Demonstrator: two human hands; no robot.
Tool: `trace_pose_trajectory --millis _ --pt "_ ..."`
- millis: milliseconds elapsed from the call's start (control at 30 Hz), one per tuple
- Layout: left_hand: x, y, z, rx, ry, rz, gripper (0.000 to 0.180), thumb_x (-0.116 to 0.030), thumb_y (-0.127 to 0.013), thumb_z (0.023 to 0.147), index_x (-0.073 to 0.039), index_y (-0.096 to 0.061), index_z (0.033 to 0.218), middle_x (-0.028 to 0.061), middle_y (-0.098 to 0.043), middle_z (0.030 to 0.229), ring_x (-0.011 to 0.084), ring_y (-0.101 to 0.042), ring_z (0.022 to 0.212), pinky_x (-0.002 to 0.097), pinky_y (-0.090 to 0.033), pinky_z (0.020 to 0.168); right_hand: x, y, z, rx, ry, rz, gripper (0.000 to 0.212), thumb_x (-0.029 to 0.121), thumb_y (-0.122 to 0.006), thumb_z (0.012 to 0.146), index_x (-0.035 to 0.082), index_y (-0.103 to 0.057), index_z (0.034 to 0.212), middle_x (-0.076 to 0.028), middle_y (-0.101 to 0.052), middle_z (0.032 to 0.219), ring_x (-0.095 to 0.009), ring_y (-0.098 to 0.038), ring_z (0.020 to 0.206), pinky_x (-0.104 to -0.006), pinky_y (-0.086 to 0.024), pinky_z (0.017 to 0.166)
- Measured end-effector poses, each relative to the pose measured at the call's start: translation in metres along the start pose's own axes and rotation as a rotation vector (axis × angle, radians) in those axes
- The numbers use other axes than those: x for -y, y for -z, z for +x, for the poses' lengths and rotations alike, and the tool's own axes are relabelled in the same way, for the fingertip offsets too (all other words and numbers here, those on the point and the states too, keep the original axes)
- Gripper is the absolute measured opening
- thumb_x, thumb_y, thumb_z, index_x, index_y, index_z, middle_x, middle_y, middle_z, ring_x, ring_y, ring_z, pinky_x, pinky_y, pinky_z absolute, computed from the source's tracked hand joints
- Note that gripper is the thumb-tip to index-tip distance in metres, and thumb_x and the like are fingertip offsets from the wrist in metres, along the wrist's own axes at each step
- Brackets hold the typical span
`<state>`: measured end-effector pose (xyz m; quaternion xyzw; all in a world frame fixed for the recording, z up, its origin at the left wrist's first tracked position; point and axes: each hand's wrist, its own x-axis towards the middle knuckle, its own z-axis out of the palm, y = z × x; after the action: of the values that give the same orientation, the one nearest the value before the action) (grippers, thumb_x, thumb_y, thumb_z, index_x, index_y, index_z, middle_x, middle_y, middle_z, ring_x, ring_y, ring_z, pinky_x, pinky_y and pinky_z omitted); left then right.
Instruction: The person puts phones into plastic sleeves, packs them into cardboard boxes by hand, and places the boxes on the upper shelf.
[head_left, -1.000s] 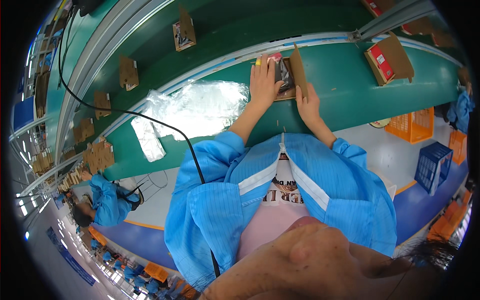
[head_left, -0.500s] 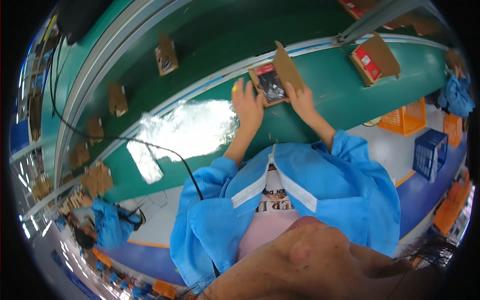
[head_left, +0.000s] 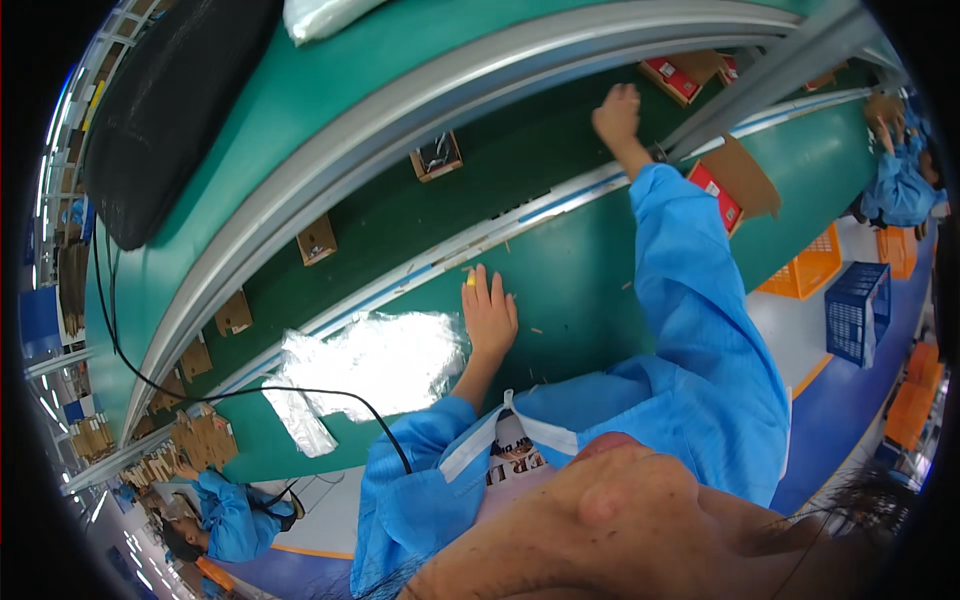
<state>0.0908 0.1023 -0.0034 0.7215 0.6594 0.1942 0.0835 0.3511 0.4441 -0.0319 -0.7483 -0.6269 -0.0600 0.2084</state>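
My left hand (head_left: 490, 318) lies on the green tabletop (head_left: 570, 290) with its fingers stretched out, a yellow band on one finger and nothing held. Beside it is a shiny heap of clear plastic bags (head_left: 385, 360). My right arm reaches far forward over the dark green belt. There my right hand (head_left: 617, 118) is raised, its fingers loosely bent and a little apart, with no object showing in it. The closest thing to it is an open cardboard box with red contents (head_left: 680, 78), apart from the hand.
Another lidded cardboard box (head_left: 735, 185) stands on the table at right. Several boxes, one with dark contents (head_left: 437, 155), sit along the belt. A metal rail (head_left: 400, 100) arches above it, with a post (head_left: 770, 75) at right. A black cable (head_left: 300, 392) crosses at left. Crates and co-workers are beyond.
The open box with the black bag has left the table in front of me, and both hands have let go of it. My right hand has moved forward over the belt. The view has shifted.
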Motion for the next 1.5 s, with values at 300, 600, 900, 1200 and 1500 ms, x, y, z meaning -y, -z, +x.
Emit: trace_pose_trajectory --millis 300,600,900,1200,1500 --pt "-0.003 0.003 0.014 0.068 -0.013 -0.042 0.041 -0.016 -0.055 0.083 0.003 -0.051 0.120 0.0253 -0.038 0.136 0.0426 -0.037 0.125 0.0525 -0.028 0.106 -0.094 -0.045 0.063 -0.169 0.093 -0.229 0.039 0.021 -0.052 0.081 0.002 -0.055 0.115 -0.015 -0.052 0.112 -0.035 -0.049 0.102 -0.0535 -0.043 0.078" --pt "0.003 0.003 0.005 -0.024 0.025 -0.027 0.041 -0.016 -0.055 0.083 0.002 -0.051 0.120 0.0246 -0.038 0.137 0.0421 -0.037 0.125 0.0518 -0.028 0.105 0.005 0.043 -0.067 -0.163 -0.080 0.532 0.037 0.015 -0.068 0.076 -0.002 -0.055 0.106 -0.022 -0.055 0.101 -0.035 -0.050 0.102 -0.0435 -0.039 0.089" --pt "-0.003 0.006 -0.002 -0.042 -0.015 -0.037 0.042 -0.016 -0.056 0.082 0.002 -0.051 0.119 0.0236 -0.039 0.136 0.0413 -0.036 0.125 0.0510 -0.028 0.106 -0.043 0.007 -0.007 0.089 -0.372 0.305 0.051 0.036 -0.069 0.077 0.000 -0.057 0.109 -0.022 -0.062 0.103 -0.039 -0.057 0.100 -0.0477 -0.041 0.088" --pt "0.005 0.004 -0.006 -0.101 -0.008 -0.060 0.041 -0.017 -0.057 0.081 0.001 -0.052 0.118 0.0231 -0.040 0.133 0.0403 -0.037 0.124 0.0502 -0.029 0.105 0.002 0.159 -0.158 -0.022 0.372 0.343 0.033 0.002 -0.054 0.080 0.008 -0.058 0.112 -0.017 -0.054 0.117 -0.035 -0.056 0.095 -0.0396 -0.048 0.077" --pt "0.021 -0.012 -0.020 -0.251 0.012 -0.211 0.034 0.002 -0.051 0.080 0.003 -0.051 0.114 0.0209 -0.046 0.128 0.0397 -0.043 0.115 0.0484 -0.036 0.097 0.000 0.212 -0.284 0.176 0.852 0.137 0.048 0.008 -0.059 0.076 0.020 -0.058 0.122 -0.016 -0.043 0.134 -0.032 -0.051 0.104 -0.0379 -0.044 0.085"
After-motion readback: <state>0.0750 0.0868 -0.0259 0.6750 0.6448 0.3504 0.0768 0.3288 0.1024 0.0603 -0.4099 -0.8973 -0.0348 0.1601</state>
